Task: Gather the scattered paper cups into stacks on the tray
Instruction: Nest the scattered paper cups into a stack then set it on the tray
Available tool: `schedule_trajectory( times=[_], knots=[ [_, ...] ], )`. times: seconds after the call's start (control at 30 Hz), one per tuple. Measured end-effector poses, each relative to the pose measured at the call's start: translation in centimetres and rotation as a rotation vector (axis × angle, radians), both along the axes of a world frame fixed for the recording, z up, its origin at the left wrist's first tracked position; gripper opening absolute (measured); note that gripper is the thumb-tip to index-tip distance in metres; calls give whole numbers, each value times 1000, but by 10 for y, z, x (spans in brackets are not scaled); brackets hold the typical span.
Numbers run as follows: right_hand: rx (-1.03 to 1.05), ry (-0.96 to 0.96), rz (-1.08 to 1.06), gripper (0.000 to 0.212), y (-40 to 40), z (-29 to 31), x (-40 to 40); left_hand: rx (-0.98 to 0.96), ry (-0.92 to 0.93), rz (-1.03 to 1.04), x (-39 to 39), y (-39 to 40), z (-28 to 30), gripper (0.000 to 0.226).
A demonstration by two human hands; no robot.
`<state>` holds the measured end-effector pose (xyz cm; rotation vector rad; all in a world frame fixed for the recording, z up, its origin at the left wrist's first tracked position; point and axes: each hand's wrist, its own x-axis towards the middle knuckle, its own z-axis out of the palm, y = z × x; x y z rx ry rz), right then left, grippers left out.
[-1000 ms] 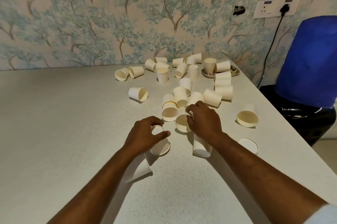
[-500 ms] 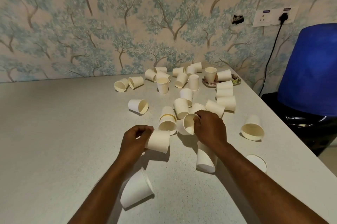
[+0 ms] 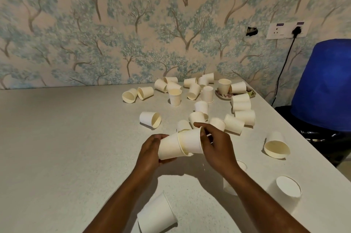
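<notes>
My left hand (image 3: 150, 154) grips a white paper cup (image 3: 169, 147) held sideways above the table. My right hand (image 3: 216, 145) grips a second cup (image 3: 190, 140) whose bottom sits inside the mouth of the first. Several more white cups (image 3: 201, 107) lie scattered and tipped across the grey table beyond my hands. A patterned tray (image 3: 222, 95) lies at the far right near the wall with two cups on it. One cup (image 3: 156, 213) lies on its side below my left forearm.
An upturned cup (image 3: 287, 189) stands near the table's right edge (image 3: 311, 149), and a tipped cup (image 3: 276, 146) lies beyond it. A blue covered object (image 3: 324, 84) stands right of the table. A black cable (image 3: 283, 69) hangs from the wall socket.
Both hands lifted their cups off the table and brought them together; the right hand's cup now sits partly inside the left hand's cup.
</notes>
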<state>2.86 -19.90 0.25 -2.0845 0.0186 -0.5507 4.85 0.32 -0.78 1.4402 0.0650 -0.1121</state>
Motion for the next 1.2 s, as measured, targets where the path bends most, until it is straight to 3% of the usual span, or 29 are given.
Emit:
schedule_trajectory(
  times=[0.17, 0.3, 0.4, 0.63, 0.8, 0.9, 1.03, 1.2],
  knots=[
    [0, 27, 30, 35, 14, -4, -3, 26, -62, -125, 1, -1, 2, 17],
    [-35, -13, 36, 34, 25, -7, -6, 12, -115, -301, -3, 1, 4, 46],
    [-49, -31, 7, 36, 33, -11, -8, 0, -154, -355, -3, 4, -1, 56],
    [-194, 85, 12, 38, 35, -19, -5, 143, -222, -322, -2, 6, -17, 56],
    [-233, 102, 13, 48, 20, -8, 7, 153, -188, -214, 3, 22, -25, 69],
    [-393, 84, -72, 56, 16, 0, 19, 141, -169, -222, 6, 34, -28, 69],
    [-583, 214, 19, 75, 20, 1, 40, 163, -162, -237, 6, 44, -33, 71],
    [-682, 224, 49, 65, 30, -10, 58, 128, -177, -142, 10, 52, -38, 71]
  ],
)
